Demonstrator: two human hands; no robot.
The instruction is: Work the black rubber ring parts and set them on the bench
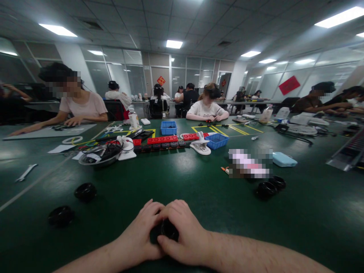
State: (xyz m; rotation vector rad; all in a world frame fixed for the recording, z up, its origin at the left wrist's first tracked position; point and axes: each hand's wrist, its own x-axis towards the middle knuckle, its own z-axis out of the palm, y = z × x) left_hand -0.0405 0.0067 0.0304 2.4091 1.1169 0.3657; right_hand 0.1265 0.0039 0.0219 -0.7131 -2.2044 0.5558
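Observation:
My left hand (139, 235) and my right hand (184, 235) meet at the near edge of the green table (182, 189). Both are curled round one small black round part (167, 229), which shows only between the fingers and thumb. Two more black round parts lie to the left, one (85, 191) farther out and one (60, 216) nearer. A pair of the same black parts (270, 186) rests to the right.
A row of red blocks (167, 140), two blue bins (168, 127) (216, 140), a white clamp (200, 146) and a clear bowl with cables (98, 153) sit mid-table. A wrench (25, 172) lies far left, a light blue case (284, 159) right. Several people work across the table.

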